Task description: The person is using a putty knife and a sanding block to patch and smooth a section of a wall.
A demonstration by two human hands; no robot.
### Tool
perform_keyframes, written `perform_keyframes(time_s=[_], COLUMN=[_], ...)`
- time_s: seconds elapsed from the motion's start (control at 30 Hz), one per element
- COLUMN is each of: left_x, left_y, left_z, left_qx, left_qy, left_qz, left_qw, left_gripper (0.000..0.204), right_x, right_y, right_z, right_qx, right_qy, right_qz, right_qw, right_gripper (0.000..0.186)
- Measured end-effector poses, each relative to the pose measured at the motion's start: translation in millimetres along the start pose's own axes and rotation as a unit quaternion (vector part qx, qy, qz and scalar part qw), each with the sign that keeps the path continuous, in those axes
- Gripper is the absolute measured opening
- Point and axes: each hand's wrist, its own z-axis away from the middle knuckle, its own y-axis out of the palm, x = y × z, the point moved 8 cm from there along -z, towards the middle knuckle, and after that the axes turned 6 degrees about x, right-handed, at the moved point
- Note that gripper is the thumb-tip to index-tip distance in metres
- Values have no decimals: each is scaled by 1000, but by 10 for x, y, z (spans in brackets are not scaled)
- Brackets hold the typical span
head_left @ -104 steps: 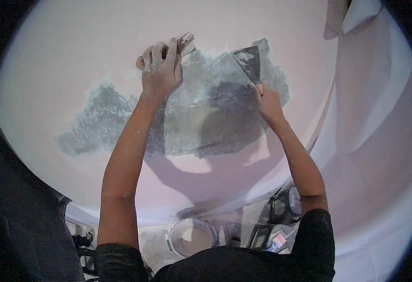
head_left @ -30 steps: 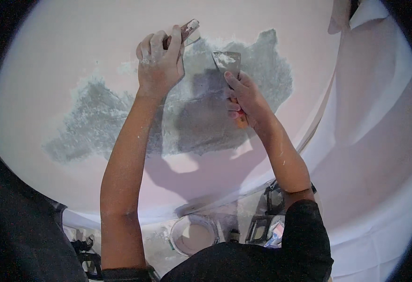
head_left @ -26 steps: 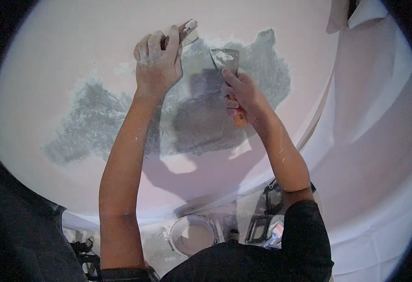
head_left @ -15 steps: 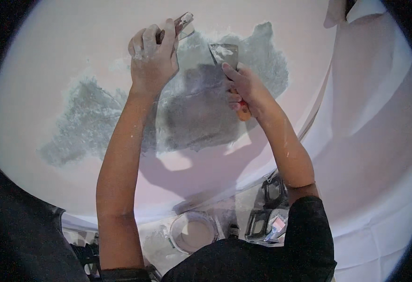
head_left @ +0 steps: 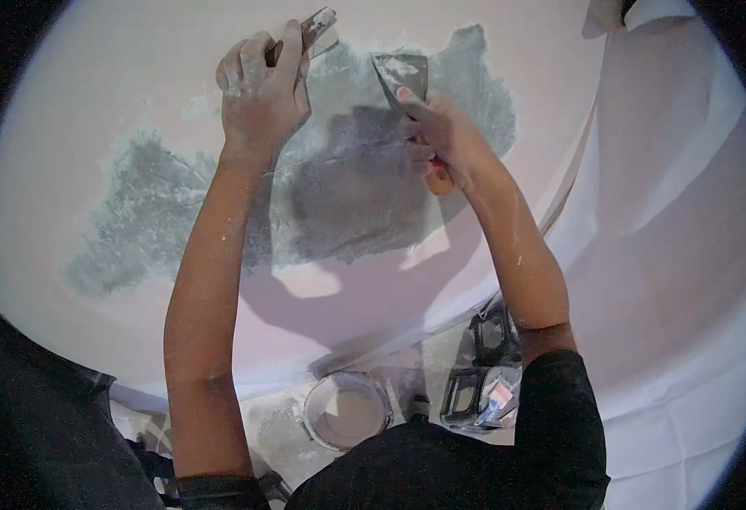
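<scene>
Grips: left hand (head_left: 262,100) clasped round spreader (head_left: 318,25), far and left; right hand (head_left: 448,140) round orange-handled putty knife (head_left: 419,78). Risk: white paste (head_left: 400,67) could drop, should the knife tip.

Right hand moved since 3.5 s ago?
Yes: the right hand has moved left, away from the right edge of the grey patch.

1. I have my left hand (head_left: 260,93) out at 11 o'clock, its back turned to my camera, fingers bent into a grip, pale smears at the knuckles
2. My left arm (head_left: 203,280) runs up from 7 o'clock, only slightly bent at the elbow
3. My right hand (head_left: 448,134) sits at 1 o'clock, fingers curled closed, thumb (head_left: 412,102) pointing toward 11 o'clock
4. My right forearm (head_left: 521,246) slants up from 4 o'clock, pale-flecked, its elbow bent
</scene>
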Motion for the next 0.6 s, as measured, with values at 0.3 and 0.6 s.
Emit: perform_keyframes(time_s=[0.3,0.6], left_x=[-1,5], left_y=[14,30], left_z=[10,18], left_qx=[2,0], left_qy=[12,19], left_qz=[26,23], left_qw=[1000,1000], left_gripper=[53,55], right_x=[7,-31], right_y=[-15,10], right_z=[31,92], right_qx=[-45,-51], right_qy=[20,73], right_qz=[17,46], right_qw=[999,995], right_gripper=[31,30])
